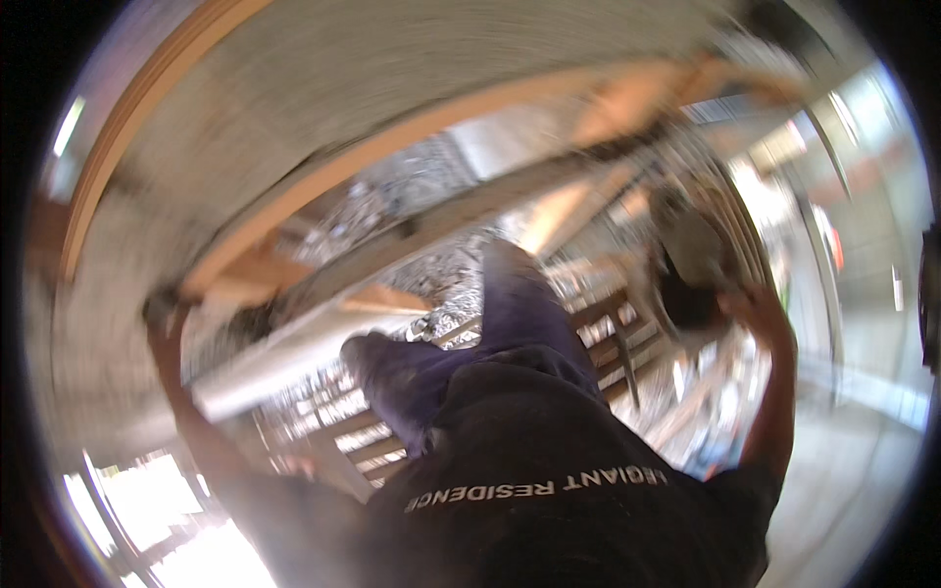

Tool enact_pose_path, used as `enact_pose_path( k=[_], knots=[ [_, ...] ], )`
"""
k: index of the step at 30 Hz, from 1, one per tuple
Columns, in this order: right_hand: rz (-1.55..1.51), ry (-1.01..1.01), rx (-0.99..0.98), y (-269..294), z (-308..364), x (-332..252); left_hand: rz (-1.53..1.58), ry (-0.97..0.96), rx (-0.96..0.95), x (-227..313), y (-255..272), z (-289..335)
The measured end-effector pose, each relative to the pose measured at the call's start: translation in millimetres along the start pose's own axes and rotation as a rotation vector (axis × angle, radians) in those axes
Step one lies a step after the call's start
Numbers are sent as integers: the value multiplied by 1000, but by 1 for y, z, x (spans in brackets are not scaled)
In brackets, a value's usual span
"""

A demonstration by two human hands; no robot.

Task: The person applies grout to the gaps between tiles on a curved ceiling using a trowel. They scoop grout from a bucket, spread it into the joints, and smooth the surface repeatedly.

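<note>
Orange-brown timber [469, 108] runs from just beside the left hand [169, 312] toward the right side; blur hides that hand's opening and any hold. Right hand [753, 310] is at the edge of a blurred grey-and-black object [698, 240]; its finger spread and grip cannot be determined. Brown slats [600, 312] lie between the hands.

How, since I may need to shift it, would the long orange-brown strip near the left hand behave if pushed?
The strip looks like wood, so probably stiff; its curve may be lens distortion. Long and narrow, it might swing if pushed near the left hand, though blur hides whether it is fixed.
</note>
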State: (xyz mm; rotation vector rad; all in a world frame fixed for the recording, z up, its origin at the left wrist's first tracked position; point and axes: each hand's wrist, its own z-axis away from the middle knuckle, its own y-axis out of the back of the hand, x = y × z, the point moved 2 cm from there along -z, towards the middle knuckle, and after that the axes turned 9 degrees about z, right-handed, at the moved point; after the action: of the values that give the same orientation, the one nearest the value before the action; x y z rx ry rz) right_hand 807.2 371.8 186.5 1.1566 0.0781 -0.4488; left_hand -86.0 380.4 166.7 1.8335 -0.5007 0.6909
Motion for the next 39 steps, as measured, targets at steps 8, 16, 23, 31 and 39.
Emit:
enact_pose_path(
  k=[8, 16, 23, 31, 39],
  knots=[
    [190, 647, -76, 10, -10, -225, -423, 80, 409, -15, 4, 7],
    [295, 1542, -222, -7, 47, -467, -453, 317, 419, 3, -7, 5],
    [182, 1244, -662, -78, 40, -597, -389, 360, 379, 14, -7, 0],
    [176, 1062, -591, -124, 17, -628, -462, 374, 428, 17, -5, 5],
    [167, 1185, -393, -107, 7, -568, -453, 340, 453, 15, -3, 6]
  ],
)
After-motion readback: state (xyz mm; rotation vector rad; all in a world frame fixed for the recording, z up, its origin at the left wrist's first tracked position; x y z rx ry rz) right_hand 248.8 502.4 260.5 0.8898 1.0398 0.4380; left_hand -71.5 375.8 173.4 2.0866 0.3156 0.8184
